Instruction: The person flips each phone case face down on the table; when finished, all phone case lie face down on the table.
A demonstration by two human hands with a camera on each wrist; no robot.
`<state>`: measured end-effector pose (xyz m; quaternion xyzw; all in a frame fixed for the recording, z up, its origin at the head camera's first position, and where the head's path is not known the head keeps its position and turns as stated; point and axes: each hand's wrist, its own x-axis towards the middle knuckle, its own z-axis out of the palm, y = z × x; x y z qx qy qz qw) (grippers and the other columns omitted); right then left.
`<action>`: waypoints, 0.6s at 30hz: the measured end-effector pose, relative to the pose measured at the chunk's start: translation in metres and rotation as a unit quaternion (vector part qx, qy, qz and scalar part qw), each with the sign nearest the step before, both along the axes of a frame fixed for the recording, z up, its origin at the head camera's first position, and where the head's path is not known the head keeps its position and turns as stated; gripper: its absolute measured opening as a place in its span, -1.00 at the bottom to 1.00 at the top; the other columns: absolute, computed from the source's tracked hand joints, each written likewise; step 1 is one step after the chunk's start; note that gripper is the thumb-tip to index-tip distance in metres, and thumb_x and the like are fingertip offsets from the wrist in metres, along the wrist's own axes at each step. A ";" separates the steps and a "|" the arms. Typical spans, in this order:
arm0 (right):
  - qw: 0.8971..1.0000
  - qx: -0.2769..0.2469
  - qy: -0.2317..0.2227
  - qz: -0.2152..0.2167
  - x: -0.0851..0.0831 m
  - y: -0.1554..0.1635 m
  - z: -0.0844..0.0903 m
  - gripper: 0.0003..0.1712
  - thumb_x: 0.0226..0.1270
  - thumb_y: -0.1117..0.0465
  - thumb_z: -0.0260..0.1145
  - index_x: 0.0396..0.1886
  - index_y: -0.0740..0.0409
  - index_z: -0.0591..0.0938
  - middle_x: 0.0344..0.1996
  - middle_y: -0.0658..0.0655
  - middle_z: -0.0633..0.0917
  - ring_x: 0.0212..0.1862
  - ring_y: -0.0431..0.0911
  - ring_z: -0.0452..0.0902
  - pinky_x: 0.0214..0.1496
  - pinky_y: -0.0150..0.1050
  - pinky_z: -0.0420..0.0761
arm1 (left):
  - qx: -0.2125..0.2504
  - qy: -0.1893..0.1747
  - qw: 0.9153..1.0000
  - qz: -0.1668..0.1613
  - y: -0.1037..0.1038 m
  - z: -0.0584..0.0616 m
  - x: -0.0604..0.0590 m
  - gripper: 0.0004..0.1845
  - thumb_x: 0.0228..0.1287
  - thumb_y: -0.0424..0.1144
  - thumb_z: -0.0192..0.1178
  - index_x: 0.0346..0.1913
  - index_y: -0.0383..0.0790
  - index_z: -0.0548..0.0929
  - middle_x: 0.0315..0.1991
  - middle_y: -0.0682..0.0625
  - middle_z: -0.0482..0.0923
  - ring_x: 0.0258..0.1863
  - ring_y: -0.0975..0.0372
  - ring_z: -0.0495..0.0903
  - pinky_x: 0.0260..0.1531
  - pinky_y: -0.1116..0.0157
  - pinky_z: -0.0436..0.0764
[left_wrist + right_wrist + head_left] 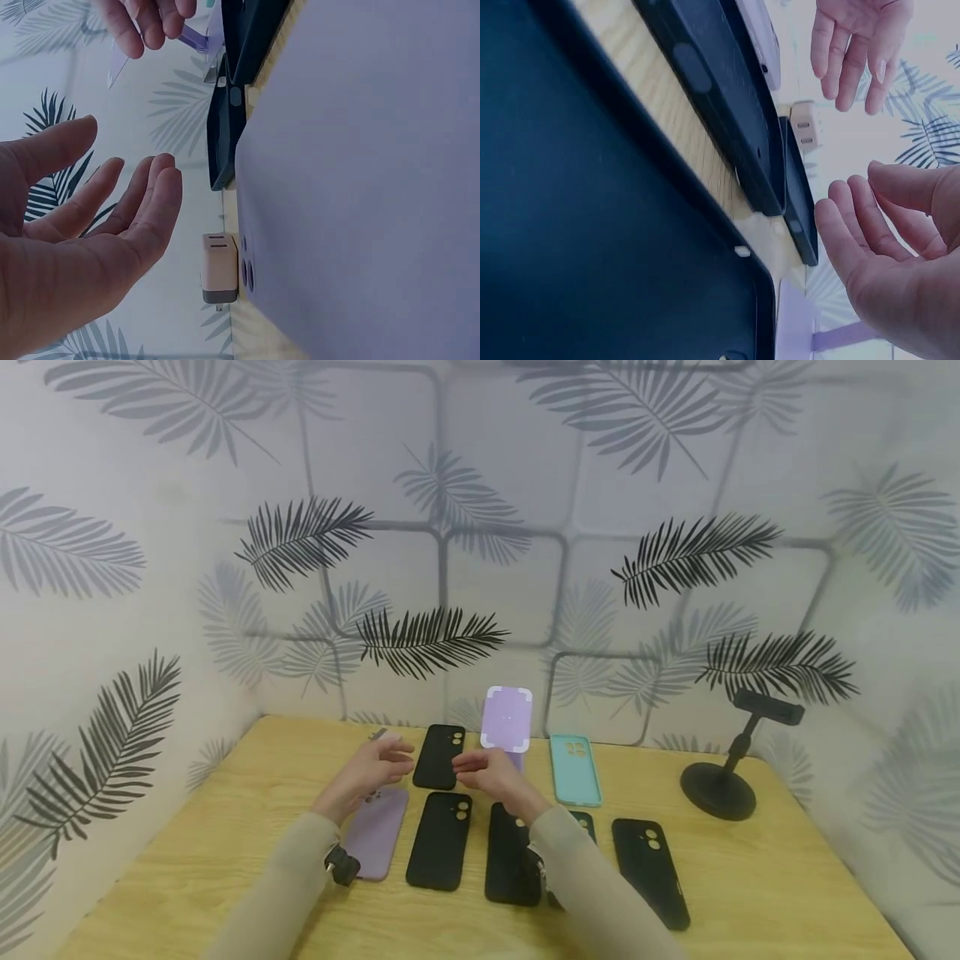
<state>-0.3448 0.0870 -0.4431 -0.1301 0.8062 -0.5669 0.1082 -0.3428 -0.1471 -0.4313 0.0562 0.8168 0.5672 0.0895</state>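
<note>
My left hand [372, 768] hovers over the far end of a lilac phone case [378, 837], its fingers loosely bent around nothing. My right hand [491, 774] is held above the table with relaxed fingers, near a black phone case [435, 758] at the back. Between and below the hands lie another black case [438, 843] and a third one [510, 864], partly covered by the right forearm. A pale pink charger [219, 262] with two ports stands beyond the lilac case in the left wrist view. Neither hand touches a case.
A purple phone stand [507, 718] stands at the back, behind the right hand. A teal phone case [576, 770] lies to its right. Farther right are a black case [651, 870] and a black round-based stand [718, 791]. A patterned wall borders the wooden table [247, 827].
</note>
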 end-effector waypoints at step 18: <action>0.998 0.037 -0.035 0.032 -0.013 0.005 -0.009 -0.61 0.37 0.45 0.20 0.18 0.43 0.56 0.14 0.37 0.61 0.11 0.14 0.61 0.17 -0.05 0.64 | -0.018 -0.068 0.997 0.017 0.016 -0.004 -0.019 -0.49 0.40 -0.44 0.06 0.38 -0.42 0.30 0.39 -0.37 0.26 0.31 -0.17 0.40 0.30 -0.03 0.45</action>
